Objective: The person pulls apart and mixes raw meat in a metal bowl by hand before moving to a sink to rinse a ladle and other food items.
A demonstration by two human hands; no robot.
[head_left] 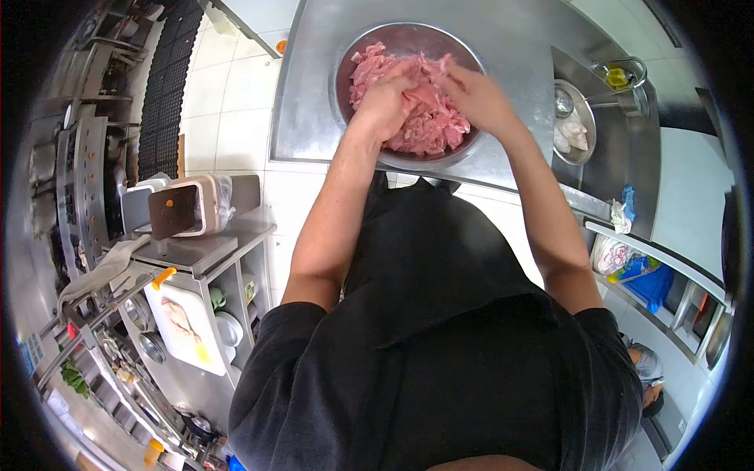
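A wide steel bowl [342,106] full of raw pink meat pieces [428,133] stands on the metal worktop, close to its front edge. Both hands are inside the bowl's rim. On the left side of the heap, my left hand [388,104] is closed around some of the meat, its fingertips partly hidden in it. My right hand [476,96] comes in from the right with curled, slightly blurred fingers gripping meat near the top of the pile.
Right of the worktop [518,47], a sink [636,180] holds a steel bowl [589,141] with pale pieces and a ladle [563,102]. At left, a steel cart [196,251] carries containers and a white cutting board [184,326]. Another person [649,369] is at lower right.
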